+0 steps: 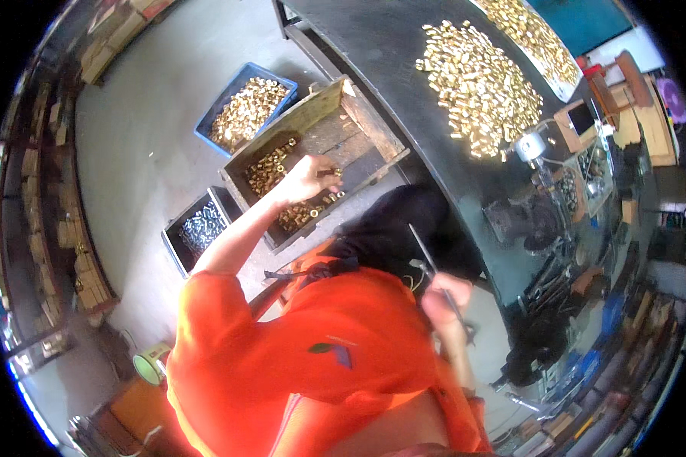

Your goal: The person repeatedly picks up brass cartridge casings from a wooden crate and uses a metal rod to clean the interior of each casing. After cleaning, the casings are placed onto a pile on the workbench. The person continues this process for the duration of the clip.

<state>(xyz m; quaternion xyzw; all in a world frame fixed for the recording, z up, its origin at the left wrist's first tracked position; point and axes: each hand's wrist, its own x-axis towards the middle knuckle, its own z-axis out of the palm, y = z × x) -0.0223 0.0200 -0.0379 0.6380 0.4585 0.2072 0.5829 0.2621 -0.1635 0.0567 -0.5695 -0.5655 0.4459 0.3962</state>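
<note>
Clock centred on the view. Your left hand (pixel 310 180), 11 o'clock, appears to pinch one brass fitting (pixel 338 173) over the wooden crate (pixel 372 122); loose fittings (pixel 269 169) lie toward 10. Your right hand (pixel 445 297), 4 o'clock, grasps a thin metal rod (pixel 424 248). Advised: pinch by the sides; keep the rod's tip clear of your fingers.

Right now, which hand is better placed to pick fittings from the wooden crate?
Probably the left hand: it is over the wooden crate, close to the brass fittings. The right hand is farther off, holding a slim metal tool.
</note>
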